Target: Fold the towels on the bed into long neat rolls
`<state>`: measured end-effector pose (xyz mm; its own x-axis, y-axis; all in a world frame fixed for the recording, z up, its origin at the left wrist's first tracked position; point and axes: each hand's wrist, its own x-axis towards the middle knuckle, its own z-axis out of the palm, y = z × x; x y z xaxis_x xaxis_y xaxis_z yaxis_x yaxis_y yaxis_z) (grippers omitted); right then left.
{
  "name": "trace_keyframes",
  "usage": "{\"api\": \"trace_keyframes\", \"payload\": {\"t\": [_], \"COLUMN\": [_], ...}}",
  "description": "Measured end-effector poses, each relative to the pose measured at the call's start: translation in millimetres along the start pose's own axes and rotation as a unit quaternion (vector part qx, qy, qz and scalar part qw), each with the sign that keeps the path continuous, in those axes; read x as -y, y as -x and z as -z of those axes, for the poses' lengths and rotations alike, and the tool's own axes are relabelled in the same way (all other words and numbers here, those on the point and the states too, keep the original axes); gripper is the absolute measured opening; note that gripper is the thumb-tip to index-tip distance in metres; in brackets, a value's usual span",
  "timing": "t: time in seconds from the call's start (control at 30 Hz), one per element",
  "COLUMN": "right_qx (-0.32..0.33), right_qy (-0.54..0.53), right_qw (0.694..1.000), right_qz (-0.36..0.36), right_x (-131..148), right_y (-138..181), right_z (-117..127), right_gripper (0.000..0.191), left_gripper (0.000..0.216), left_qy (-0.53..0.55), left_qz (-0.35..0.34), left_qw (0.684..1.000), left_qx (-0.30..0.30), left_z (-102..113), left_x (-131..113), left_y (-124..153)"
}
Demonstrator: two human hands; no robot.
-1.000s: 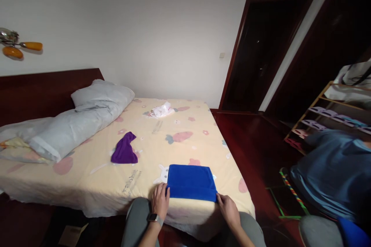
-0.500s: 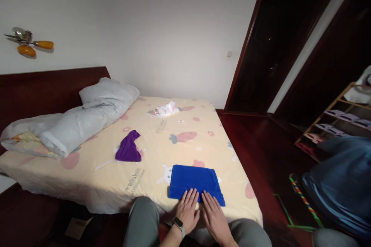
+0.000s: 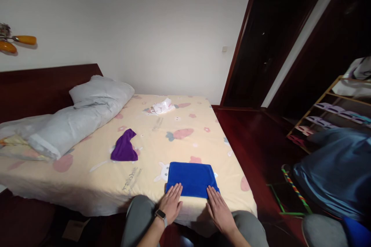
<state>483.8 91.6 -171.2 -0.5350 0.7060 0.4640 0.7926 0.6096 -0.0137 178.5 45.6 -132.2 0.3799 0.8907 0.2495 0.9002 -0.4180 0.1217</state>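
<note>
A folded blue towel (image 3: 190,178) lies flat at the near edge of the bed (image 3: 95,177). My left hand (image 3: 172,203), with a watch on the wrist, lies open and flat, its fingertips on the towel's near left corner. My right hand (image 3: 218,210) is also open and flat, fingertips touching the towel's near right corner. Further up the sheet sits a crumpled purple cloth (image 3: 125,147).
A grey pillow and rolled duvet (image 3: 72,117) lie by the dark headboard. A white crumpled bag (image 3: 161,107) sits at the bed's far side. Another person in a blue top (image 3: 336,171) is at the right, in front of a shoe rack (image 3: 327,114). A dark doorway (image 3: 266,46) stands behind.
My hands gripped the towel's side edges, then came together flat on its middle, and now have slid apart to its near corners. The camera view shifted slightly.
</note>
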Motion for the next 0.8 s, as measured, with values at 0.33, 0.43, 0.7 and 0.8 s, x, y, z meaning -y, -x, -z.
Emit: {"api": "trace_keyframes", "payload": {"t": [0.33,0.43,0.7,0.8], "right_qx": [0.061,0.054,0.025,0.048], "right_qy": [-0.017,-0.005,0.015,-0.048], "right_qw": [0.998,0.998,1.000,0.998], "right_qz": [-0.027,-0.041,-0.010,-0.013], "right_x": [-40,-40,-40,-41], "right_y": [7,-1,-10,3], "right_z": [-9,-7,15,25], "right_gripper": [0.065,0.068,0.063,0.060], "left_gripper": [0.057,0.054,0.055,0.058], "left_qy": [0.006,0.006,-0.016,0.005], "left_qz": [0.060,0.085,0.032,0.016], "left_qw": [0.998,0.996,0.998,0.999], "left_qx": [0.000,-0.025,-0.048,-0.030], "left_z": [-5,-7,3,11], "left_x": [23,30,45,39], "left_y": [9,9,11,18]}}
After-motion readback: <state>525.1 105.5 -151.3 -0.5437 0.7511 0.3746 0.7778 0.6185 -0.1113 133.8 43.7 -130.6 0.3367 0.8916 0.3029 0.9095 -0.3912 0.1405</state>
